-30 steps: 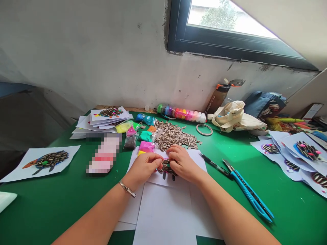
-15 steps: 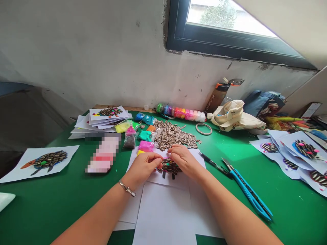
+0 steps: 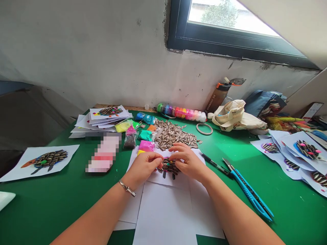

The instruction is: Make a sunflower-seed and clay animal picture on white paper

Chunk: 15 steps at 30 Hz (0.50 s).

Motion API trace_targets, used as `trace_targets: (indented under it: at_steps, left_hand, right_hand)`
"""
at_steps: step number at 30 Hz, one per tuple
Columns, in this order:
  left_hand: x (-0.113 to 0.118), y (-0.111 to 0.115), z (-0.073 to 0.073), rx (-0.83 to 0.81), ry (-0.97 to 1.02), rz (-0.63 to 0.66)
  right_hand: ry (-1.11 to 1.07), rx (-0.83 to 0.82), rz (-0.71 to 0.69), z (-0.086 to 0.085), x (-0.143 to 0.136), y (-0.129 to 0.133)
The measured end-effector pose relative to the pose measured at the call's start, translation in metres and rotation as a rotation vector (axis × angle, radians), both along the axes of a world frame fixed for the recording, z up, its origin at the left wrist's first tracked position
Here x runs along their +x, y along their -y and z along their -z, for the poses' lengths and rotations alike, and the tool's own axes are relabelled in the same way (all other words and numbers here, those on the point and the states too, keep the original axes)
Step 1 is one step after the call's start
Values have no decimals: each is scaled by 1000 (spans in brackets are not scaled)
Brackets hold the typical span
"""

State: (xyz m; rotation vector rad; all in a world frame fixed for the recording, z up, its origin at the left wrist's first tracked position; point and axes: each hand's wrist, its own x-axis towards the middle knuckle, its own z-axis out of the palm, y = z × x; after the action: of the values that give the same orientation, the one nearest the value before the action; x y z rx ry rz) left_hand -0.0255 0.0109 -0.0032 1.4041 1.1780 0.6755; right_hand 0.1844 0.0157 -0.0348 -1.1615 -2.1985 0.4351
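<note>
A sunflower-seed picture [image 3: 170, 166] of an animal with dark legs lies on white paper [image 3: 166, 211] in front of me. At its left end is my left hand [image 3: 145, 166], thumb and forefinger pinched together; whatever they hold is hidden. My right hand [image 3: 187, 161] hovers over the picture's right side, its fingers curved and apart with nothing seen between them. Part of the picture is covered by both hands. Just behind it spreads a heap of sunflower seeds [image 3: 173, 134]. Bags of pink clay [image 3: 146, 146] and teal clay [image 3: 145, 135] sit to the heap's left.
Right of the paper lie a black pen [image 3: 216, 165] and a blue utility knife [image 3: 251, 194], blade out. A tape roll [image 3: 204, 129] and a cloth bag [image 3: 230, 115] are farther back. Finished seed pictures lie at the left [image 3: 46, 161] and in a pile at the right [image 3: 306, 149].
My right hand's fingers have lifted and spread apart, drawing slightly away from the left fingertips. The left hand keeps its pinch in the same place.
</note>
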Motion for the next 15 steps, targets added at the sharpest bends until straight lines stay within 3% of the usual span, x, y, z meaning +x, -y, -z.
trace_targets:
  at_steps: [15]
  left_hand:
    - [-1,0,2,-24,-8,-28]
  right_hand:
    - [111,-1,-42,-6,4,4]
